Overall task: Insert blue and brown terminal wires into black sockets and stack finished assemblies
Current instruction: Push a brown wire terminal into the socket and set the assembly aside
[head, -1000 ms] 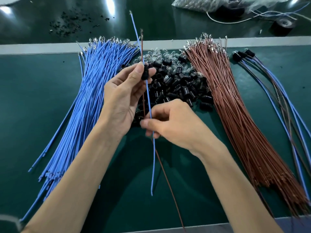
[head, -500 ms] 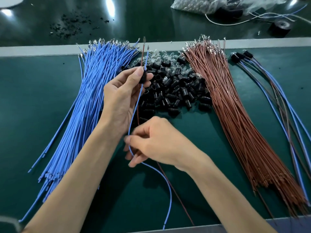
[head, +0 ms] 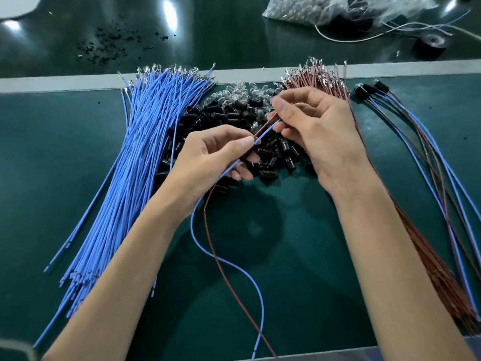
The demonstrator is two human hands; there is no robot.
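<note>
Green worktop [head: 52, 152] carries a heap of black sockets [head: 234, 110] at its middle. A blue wire bundle [head: 135, 162] fans to the left of the heap, a brown wire bundle [head: 442, 277] lies to its right, and the finished assemblies [head: 429, 157] lie further right. Left hand [head: 208, 160], over the heap's near edge, pinches one black socket [head: 248, 152] between thumb and forefinger. Right hand [head: 320, 131], over the heap's right side, pinches the upper ends of one blue wire [head: 223, 261] and one brown wire [head: 234, 290], which both meet the held socket and trail nearward from the heap, crossing.
</note>
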